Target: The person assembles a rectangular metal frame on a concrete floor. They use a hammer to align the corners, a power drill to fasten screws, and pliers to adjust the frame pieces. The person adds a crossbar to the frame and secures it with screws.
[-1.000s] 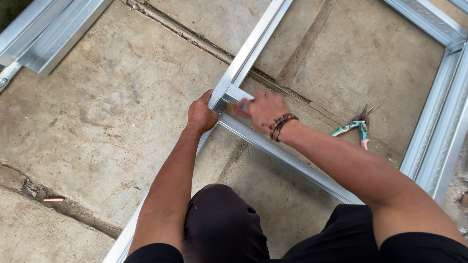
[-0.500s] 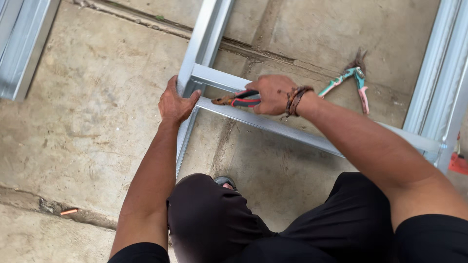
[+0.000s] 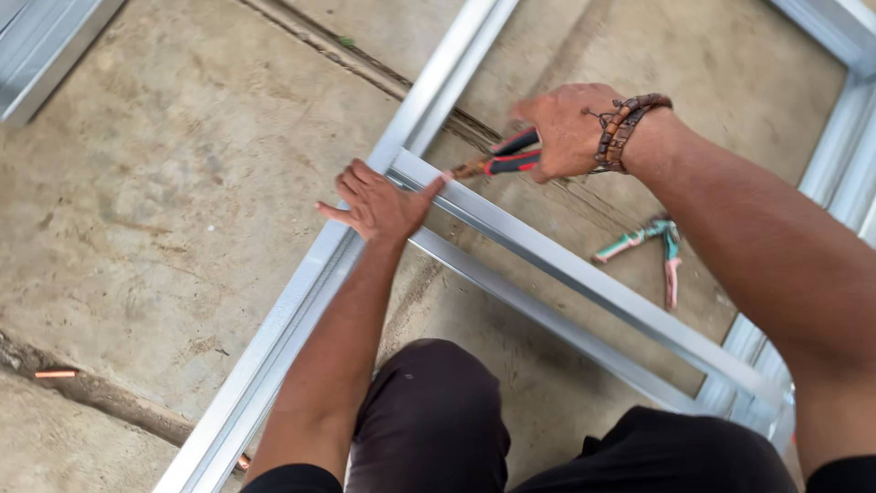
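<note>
My left hand (image 3: 379, 205) presses flat, fingers spread, on the joint where a long metal channel (image 3: 301, 301) meets a cross channel (image 3: 584, 278). My right hand (image 3: 566, 128), with a beaded bracelet on the wrist, grips a red-and-black-handled plier tool (image 3: 502, 160) just above and beyond the cross channel, near the joint. The tool's jaws are hidden by the hand and the channel. My dark-trousered knees are at the bottom of the view.
A second pair of snips (image 3: 652, 242) with green and red handles lies on the concrete floor (image 3: 164, 183) inside the frame. More metal channels lie at the top left (image 3: 46, 55) and along the right edge (image 3: 844, 173). A small orange piece (image 3: 55, 373) lies in a floor crack.
My right hand has lifted the red-and-black tool away from the joint, up and to the right. My left hand stays on the corner. The camera has shifted.
</note>
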